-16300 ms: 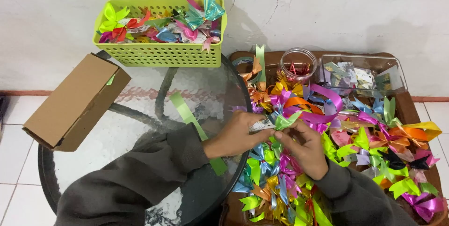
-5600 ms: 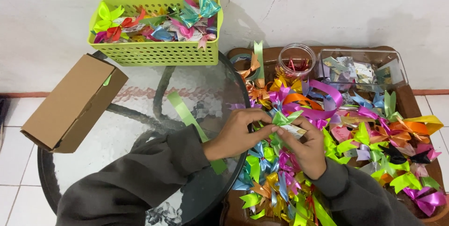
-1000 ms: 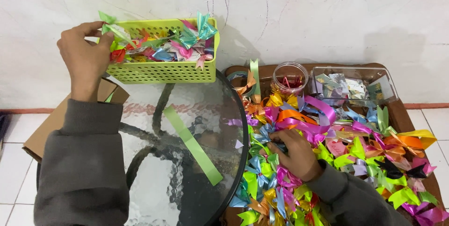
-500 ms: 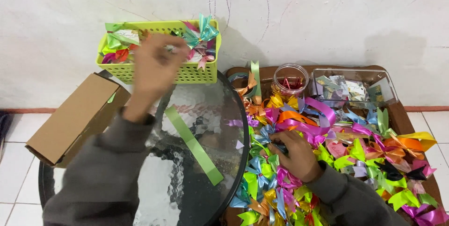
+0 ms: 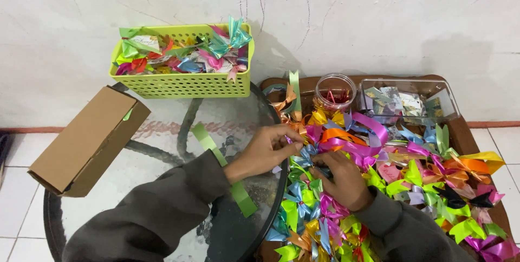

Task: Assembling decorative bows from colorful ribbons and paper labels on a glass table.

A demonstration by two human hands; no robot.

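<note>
Left hand: the left hand (image 5: 269,151) reaches in from the grey sleeve, fingers curled and pinched at the edge of the heap of glossy folded ribbon bows in many colours (image 5: 379,180); exactly which piece it grips cannot be told.
Right hand: the right hand (image 5: 341,178) lies palm down on the heap, fingers bent into the ribbons just beside the left fingertips; closed loosely, its hold is hidden.
Ribbon heap: shiny strips folded into pointed bows, in green, blue, pink, orange, purple and yellow, piled under and to the right of both hands.
Loose strip: a flat light green ribbon strip (image 5: 222,167) lies on the round glass table top (image 5: 162,137), passing under the left wrist.
Basket: a lime green perforated plastic basket (image 5: 187,80) filled with finished bows stands well beyond the left hand, against the wall.
Box: a brown cardboard box (image 5: 86,140) lies left of the left forearm.
Containers: a small clear round jar (image 5: 335,89) and a clear rectangular plastic tray (image 5: 409,102) stand beyond the right hand.
</note>
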